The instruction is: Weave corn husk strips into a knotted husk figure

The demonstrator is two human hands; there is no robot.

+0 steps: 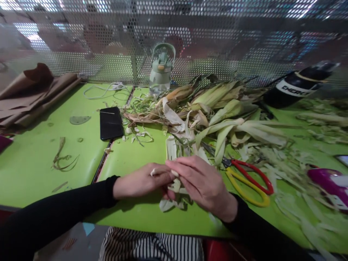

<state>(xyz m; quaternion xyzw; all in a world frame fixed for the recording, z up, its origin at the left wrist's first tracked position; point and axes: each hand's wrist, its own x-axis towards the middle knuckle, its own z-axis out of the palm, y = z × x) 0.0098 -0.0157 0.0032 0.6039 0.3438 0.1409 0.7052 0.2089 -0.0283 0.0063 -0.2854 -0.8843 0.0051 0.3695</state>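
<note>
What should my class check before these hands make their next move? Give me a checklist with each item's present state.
1. Left hand gripping the pale husk piece: ok.
2. Right hand pinching it too: cannot tell; the fingers hide the grip.
3. Scissors lying near the right hand: ok.
4. Phone free of scraps: not ok; a thin strip lies across it.
5. Clear water bottle upright: ok.

Small, pale, crumpled husk piece (176,185)
</note>
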